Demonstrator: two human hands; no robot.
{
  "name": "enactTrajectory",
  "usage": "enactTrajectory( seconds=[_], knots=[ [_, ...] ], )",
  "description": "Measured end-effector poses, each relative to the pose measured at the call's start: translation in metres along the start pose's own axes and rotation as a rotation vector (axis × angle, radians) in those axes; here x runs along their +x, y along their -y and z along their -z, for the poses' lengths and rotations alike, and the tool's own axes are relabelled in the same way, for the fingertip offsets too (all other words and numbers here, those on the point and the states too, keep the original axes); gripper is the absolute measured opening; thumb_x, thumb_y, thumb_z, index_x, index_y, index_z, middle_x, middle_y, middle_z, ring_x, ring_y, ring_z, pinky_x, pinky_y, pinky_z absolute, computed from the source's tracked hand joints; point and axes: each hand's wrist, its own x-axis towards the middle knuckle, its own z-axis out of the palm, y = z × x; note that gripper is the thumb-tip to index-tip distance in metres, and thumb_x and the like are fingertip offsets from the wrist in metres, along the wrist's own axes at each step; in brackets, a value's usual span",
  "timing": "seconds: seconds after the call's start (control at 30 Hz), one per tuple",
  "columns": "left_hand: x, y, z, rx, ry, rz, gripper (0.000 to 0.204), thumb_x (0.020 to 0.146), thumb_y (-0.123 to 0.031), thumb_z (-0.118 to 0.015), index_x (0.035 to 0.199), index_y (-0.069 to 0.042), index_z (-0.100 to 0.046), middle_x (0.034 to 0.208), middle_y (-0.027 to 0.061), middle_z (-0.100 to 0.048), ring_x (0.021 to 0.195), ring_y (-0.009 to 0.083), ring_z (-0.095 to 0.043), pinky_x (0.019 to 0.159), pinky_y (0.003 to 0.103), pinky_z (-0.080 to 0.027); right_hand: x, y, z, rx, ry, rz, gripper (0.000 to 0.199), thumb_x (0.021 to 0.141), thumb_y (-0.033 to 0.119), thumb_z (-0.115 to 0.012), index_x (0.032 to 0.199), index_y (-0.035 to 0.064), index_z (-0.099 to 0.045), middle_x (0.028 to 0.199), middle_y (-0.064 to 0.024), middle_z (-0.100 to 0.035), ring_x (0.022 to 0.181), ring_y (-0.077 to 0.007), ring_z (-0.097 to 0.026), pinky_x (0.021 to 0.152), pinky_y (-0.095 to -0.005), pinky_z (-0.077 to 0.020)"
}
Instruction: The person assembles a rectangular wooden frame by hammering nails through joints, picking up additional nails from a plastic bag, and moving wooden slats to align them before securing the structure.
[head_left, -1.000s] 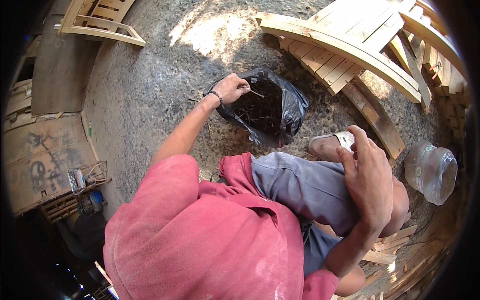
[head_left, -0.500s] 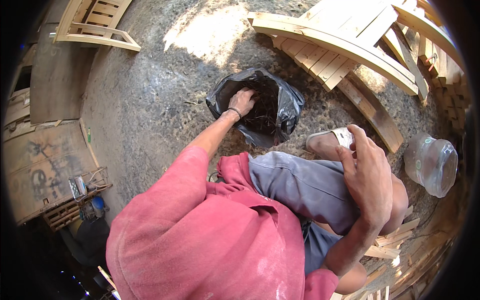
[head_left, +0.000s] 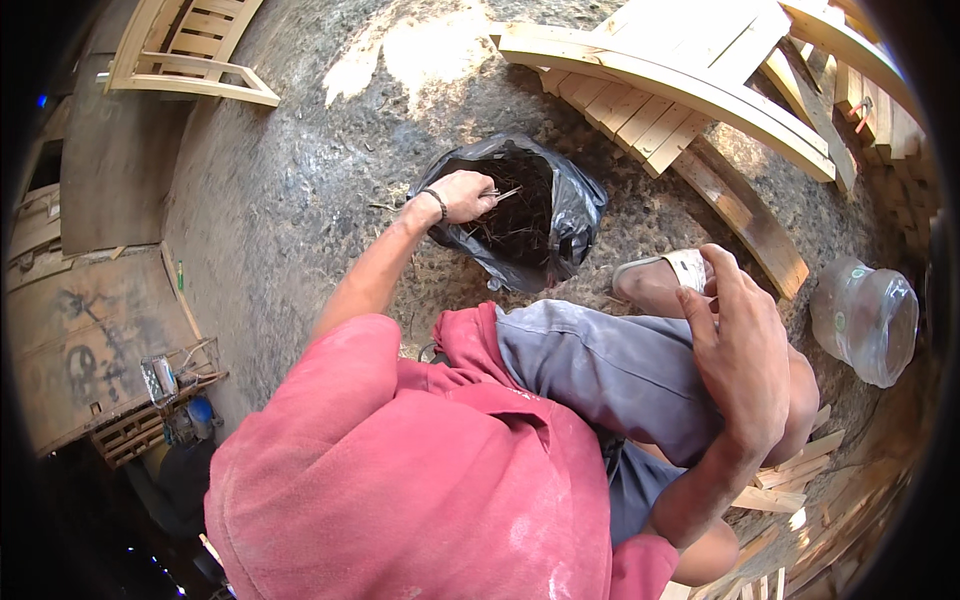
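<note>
A black plastic bag (head_left: 580, 205) stands on the ground before me, its mouth wide and its inside full of thin dark pieces that look like nails (head_left: 520, 215). Over the bag's left rim, my left hand (head_left: 462, 196) is closed on a few thin, shiny, nail-like pieces (head_left: 507, 194) that stick out past the fingertips. A dark bracelet circles that wrist. My right hand (head_left: 740, 345) hangs by my bent knee, fingers loosely curled and apart, with nothing visible in it. Beyond its fingertips is my foot in a light sandal (head_left: 686, 266).
Slatted wooden furniture parts (head_left: 660, 90) lie at the upper right, beside a curved wooden piece (head_left: 745, 215). A clear plastic jug (head_left: 865, 320) stands at the right. A wooden frame (head_left: 200, 85) is at the upper left, and wood offcuts (head_left: 790, 480) lie behind my knee.
My left hand has risen from inside the bag and shifted left to its rim, and thin shiny pieces now show in its fingers. The right hand stays nearly in place.
</note>
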Motion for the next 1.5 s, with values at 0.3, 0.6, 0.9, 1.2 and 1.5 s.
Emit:
enactTrajectory(
  seconds=[0.3,0.6,0.9,1.2,1.5],
  knots=[
    [-0.009,-0.096,0.056,-0.391,-0.172,-0.271,0.027,0.091,-0.029,-0.065,0.101,-0.004,-0.069,0.091,0.0152,-0.071,0.089,0.0248,-0.068,0.082,0.036,-0.051,0.004,0.003,0.001,0.013,0.000,0.032,0.036,0.092,0.016,-0.064,0.124,0.0022,-0.056,0.093,-0.0185,-0.066,0.085,-0.0322,-0.065,0.077,-0.0414,-0.0505],
    [0.007,-0.063,0.062,-0.604,-0.291,-0.179,0.026,0.095,-0.019,-0.063,0.115,-0.003,-0.067,0.094,0.0066,-0.072,0.089,0.0122,-0.066,0.082,0.028,-0.052,0.000,0.000,0.000,0.036,0.017,0.005,0.039,0.093,0.016,-0.063,0.128,0.0020,-0.055,0.092,-0.0184,-0.067,0.083,-0.0317,-0.065,0.075,-0.0402,-0.0506],
    [-0.039,-0.032,0.054,-1.738,-0.003,-0.354,0.033,0.097,-0.014,-0.060,0.125,0.003,-0.059,0.090,-0.0007,-0.061,0.061,0.0012,-0.044,0.056,0.017,-0.038,0.002,0.011,0.001,0.055,0.050,-0.007,0.039,0.093,0.017,-0.063,0.128,0.0018,-0.054,0.090,-0.0193,-0.067,0.084,-0.0351,-0.063,0.078,-0.0423,-0.0485],
    [-0.014,-0.028,0.008,-1.327,-0.287,-0.128,0.031,0.101,-0.038,-0.056,0.099,-0.009,-0.067,0.070,-0.0084,-0.049,0.062,0.0013,-0.042,0.056,0.018,-0.036,0.011,0.021,0.003,0.076,0.104,-0.007,0.036,0.093,0.015,-0.062,0.125,0.0013,-0.055,0.092,-0.0205,-0.068,0.085,-0.0354,-0.066,0.075,-0.0427,-0.0504],
    [0.025,-0.007,-0.098,-1.806,-0.216,-0.039,0.032,0.102,-0.036,-0.053,0.104,-0.004,-0.059,0.090,0.0056,-0.066,0.082,0.0182,-0.067,0.079,0.034,-0.056,0.011,0.017,-0.001,0.064,0.085,-0.010,0.035,0.092,0.014,-0.063,0.124,0.0015,-0.055,0.091,-0.0194,-0.069,0.086,-0.0348,-0.067,0.074,-0.0424,-0.0513]
  ],
)
